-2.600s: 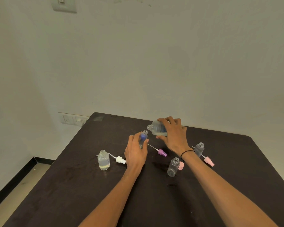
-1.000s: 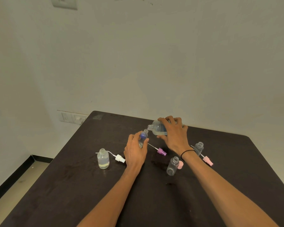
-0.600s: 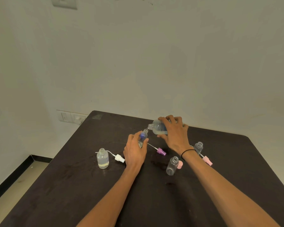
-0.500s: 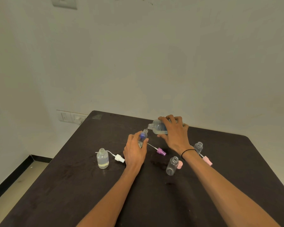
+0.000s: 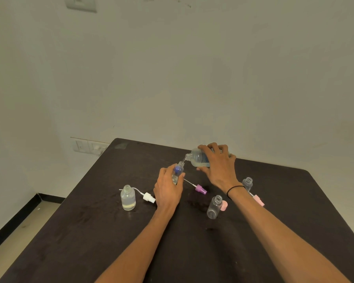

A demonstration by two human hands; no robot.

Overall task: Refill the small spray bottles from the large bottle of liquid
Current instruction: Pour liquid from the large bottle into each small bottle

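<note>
My right hand (image 5: 220,167) grips the large clear bottle (image 5: 197,158), tipped on its side with its mouth pointing left and down. The mouth sits just above the neck of a small spray bottle (image 5: 178,171) with a blue patch, which my left hand (image 5: 167,189) holds upright on the dark table (image 5: 110,242). A thin stream of liquid seems to run between them. Another small bottle (image 5: 128,198) holding liquid stands uncapped at the left. Two uncapped small bottles stand at the right, one nearer (image 5: 214,207) and one farther (image 5: 247,183).
Loose spray heads lie on the table: a white one (image 5: 148,197), a purple one (image 5: 200,189), a pink one (image 5: 259,201), and a pink cap (image 5: 224,205). The wall is close behind the table; wall sockets (image 5: 90,147) are at the left.
The large bottle has tipped a little further toward the small bottle's neck. Both hands stay nearly where they were.
</note>
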